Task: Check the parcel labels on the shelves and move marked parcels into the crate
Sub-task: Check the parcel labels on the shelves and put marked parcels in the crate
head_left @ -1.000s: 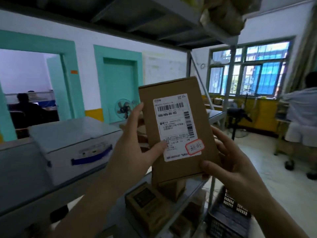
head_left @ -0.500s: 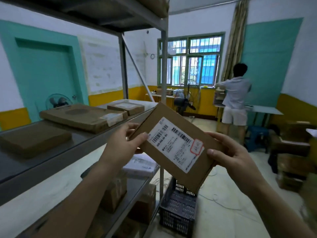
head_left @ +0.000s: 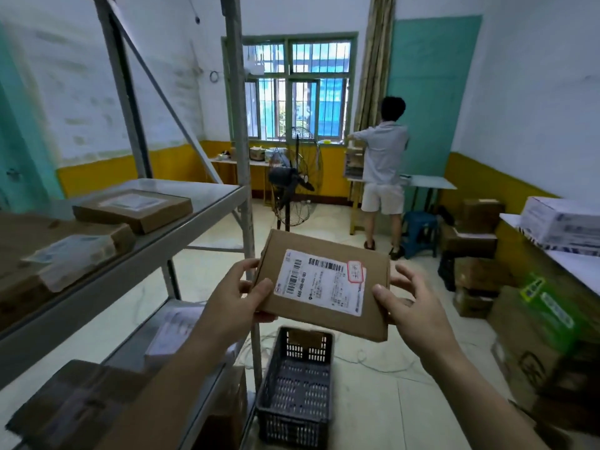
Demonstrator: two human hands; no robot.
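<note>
Parcel between both gripping hands

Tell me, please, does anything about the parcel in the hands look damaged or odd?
No damage shows. The parcel, held between the left hand and the right hand above the crate, looks intact. Its label lies turned sideways and has a red mark in one corner.

Two bare forearms enter from the lower edge of the view. The left hand and the right hand carry no gloves, rings or watch. No sleeve covers either forearm within the visible area. Fingernails are short and unpainted.
</note>
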